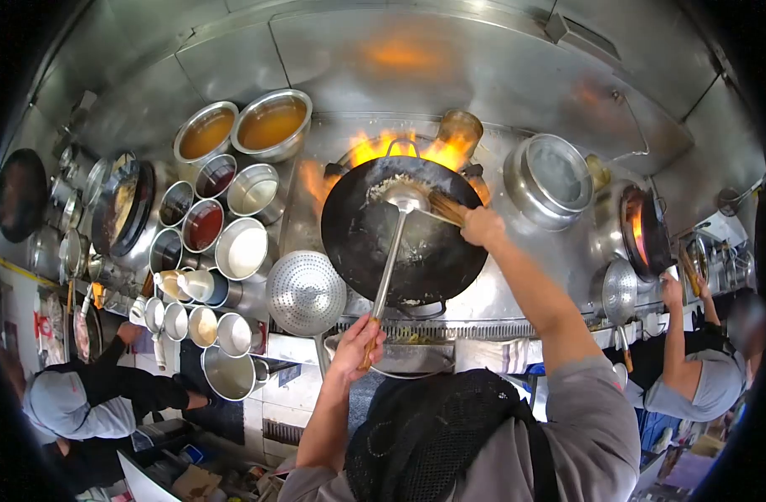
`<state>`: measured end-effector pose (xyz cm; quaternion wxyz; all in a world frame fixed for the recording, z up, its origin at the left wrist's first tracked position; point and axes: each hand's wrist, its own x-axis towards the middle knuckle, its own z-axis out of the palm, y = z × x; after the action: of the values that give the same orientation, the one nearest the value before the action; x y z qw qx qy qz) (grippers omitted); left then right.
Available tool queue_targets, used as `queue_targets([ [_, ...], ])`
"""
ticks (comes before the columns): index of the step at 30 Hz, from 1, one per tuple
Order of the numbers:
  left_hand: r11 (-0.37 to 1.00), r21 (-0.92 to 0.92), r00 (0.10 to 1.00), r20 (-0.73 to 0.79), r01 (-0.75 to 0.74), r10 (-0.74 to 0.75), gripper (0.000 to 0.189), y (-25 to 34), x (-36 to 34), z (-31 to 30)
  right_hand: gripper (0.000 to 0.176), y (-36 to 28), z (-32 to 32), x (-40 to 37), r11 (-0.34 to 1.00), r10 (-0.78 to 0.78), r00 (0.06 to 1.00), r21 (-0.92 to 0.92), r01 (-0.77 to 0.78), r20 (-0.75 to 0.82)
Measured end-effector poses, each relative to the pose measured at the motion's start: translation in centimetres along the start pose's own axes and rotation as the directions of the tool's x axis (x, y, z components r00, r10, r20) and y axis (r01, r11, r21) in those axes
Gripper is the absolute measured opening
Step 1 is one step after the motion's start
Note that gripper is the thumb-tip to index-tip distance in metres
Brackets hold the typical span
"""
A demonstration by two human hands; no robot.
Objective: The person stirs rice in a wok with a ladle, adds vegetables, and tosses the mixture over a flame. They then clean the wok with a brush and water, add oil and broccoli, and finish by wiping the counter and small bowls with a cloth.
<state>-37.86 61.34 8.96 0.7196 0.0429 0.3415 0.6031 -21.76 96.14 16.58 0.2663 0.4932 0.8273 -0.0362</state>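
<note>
A large black wok (349, 226) sits over the burner, with orange flames (383, 149) rising behind its far rim. My left hand (357, 347) is closed around the wooden end of a long metal ladle (389, 263). The bowl of the ladle rests in the far part of the wok, beside pale wet scraps (395, 186). Gripped in my right hand (483, 228) is a bamboo wok brush (447, 207), its bristle end against or close to the ladle bowl. The wok's bottom looks wet, with whitish bits scattered on it.
A perforated strainer (306, 293) lies left of the wok. Beyond it stand several metal pots of sauces (203, 226) and bowls of amber liquid (272, 125). To the right are a stockpot (550, 180) and another lit wok (642, 230). Co-workers (688, 368) stand on both sides.
</note>
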Motion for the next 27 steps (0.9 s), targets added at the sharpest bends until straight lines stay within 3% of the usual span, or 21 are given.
queue_targets([
  [2,1.0,0.005,1.0,-0.028,-0.01,0.01,0.016,-0.2,0.0,0.4,0.067,0.2,0.0,-0.7,0.998,-0.006,0.998,0.069,0.01,-0.055],
  [4,1.0,0.0,0.999,-0.051,-0.012,0.012,0.016,-0.5,0.2,0.6,0.066,-1.4,1.5,-2.7,0.922,0.193,0.918,0.384,-0.049,-0.346],
  [5,1.0,0.001,0.999,-0.028,-0.017,0.017,0.016,-0.6,0.6,0.5,0.067,-1.8,3.0,-2.8,0.941,0.107,0.909,0.337,0.039,-0.403],
  [6,1.0,0.008,1.0,-0.01,-0.016,0.016,0.017,-0.8,0.6,0.4,0.065,-1.9,2.4,-3.8,0.977,-0.078,0.951,0.168,0.133,-0.3],
  [8,0.998,0.056,0.999,-0.034,-0.02,0.022,0.018,-0.6,0.8,0.6,0.061,-0.1,3.5,-0.4,0.997,-0.071,0.992,-0.052,0.066,-0.107],
  [9,0.999,0.045,0.999,-0.039,-0.028,0.03,0.018,-0.7,0.8,0.1,0.061,0.6,2.9,-1.7,0.996,-0.073,0.992,-0.054,0.068,-0.1],
  [11,0.999,0.036,0.997,-0.071,-0.04,0.043,0.017,-0.7,0.6,0.1,0.059,0.8,-0.4,-6.8,0.971,0.022,0.976,0.238,0.032,-0.219],
  [13,0.999,0.03,0.994,-0.1,-0.029,0.032,0.016,-0.2,1.1,0.4,0.063,0.4,2.7,-11.2,0.934,0.156,0.863,0.357,0.03,-0.481],
  [14,0.998,0.06,0.995,-0.097,-0.024,0.03,0.015,-0.9,0.7,0.1,0.063,-0.3,5.9,-13.7,0.936,0.14,0.895,0.351,0.02,-0.425],
  [16,1.0,0.01,0.995,-0.094,-0.02,0.021,0.015,-1.4,1.2,-0.2,0.068,-1.6,9.8,-16.5,0.87,0.176,0.828,0.478,0.122,-0.533],
  [17,0.999,-0.023,0.997,-0.07,-0.03,0.028,0.014,-1.5,1.5,-0.2,0.07,-2.3,12.3,-17.1,0.889,0.147,0.846,0.444,0.115,-0.512],
  [19,1.0,-0.002,0.998,-0.054,-0.029,0.029,0.014,-2.8,2.7,-1.2,0.069,-2.8,14.5,-16.5,0.868,0.14,0.848,0.476,0.143,-0.511],
  [22,0.999,0.041,0.999,-0.018,-0.027,0.028,0.013,-3.5,2.7,-1.5,0.065,-1.6,12.3,-14.5,0.829,0.155,0.796,0.515,0.217,-0.585],
  [24,1.0,-0.018,0.997,0.073,-0.025,0.026,0.014,-3.6,2.3,-1.8,0.063,-1.3,10.1,-11.7,0.799,0.246,0.776,0.575,0.176,-0.58],
  [26,0.999,-0.044,0.998,0.061,0.0,0.003,0.02,-3.0,1.6,-1.1,0.061,-0.8,8.9,-7.7,0.722,0.366,0.661,0.648,0.242,-0.655],
  [27,0.986,-0.166,0.994,0.107,0.032,-0.015,0.025,-2.5,1.3,-0.6,0.061,-1.0,7.3,-7.0,0.721,0.372,0.651,0.648,0.246,-0.661],
])
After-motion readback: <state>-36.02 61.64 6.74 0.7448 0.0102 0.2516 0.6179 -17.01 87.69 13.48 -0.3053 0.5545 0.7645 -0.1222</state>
